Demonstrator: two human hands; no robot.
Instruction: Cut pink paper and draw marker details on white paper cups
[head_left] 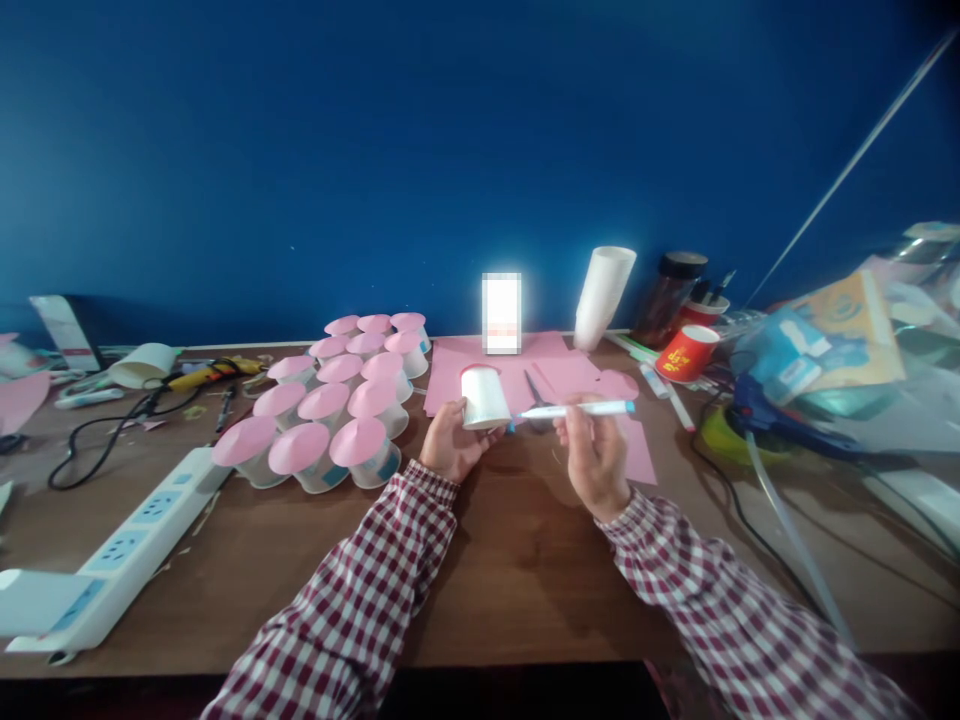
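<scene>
My left hand point(452, 443) is closed around a white paper cup point(486, 398), held above the table with pinkish colour along its top edge. In my right hand point(596, 455) is a white marker pen point(577, 409) with a blue end, its tip pointing left toward the cup. A small gap seems to separate tip and cup. Behind the cup lie sheets of pink paper point(457, 362), with scissors point(534, 390) partly visible on them. To the left stand several cups topped with pink paper cones point(300, 448), set in rows.
A white power strip point(142, 540) lies at the front left, near a yellow-handled tool point(214, 374) and black cable. A leaning stack of white cups point(604, 295), a red paper cup point(686, 353), a dark jar point(670, 300) and a blue glue gun point(787, 425) occupy the right.
</scene>
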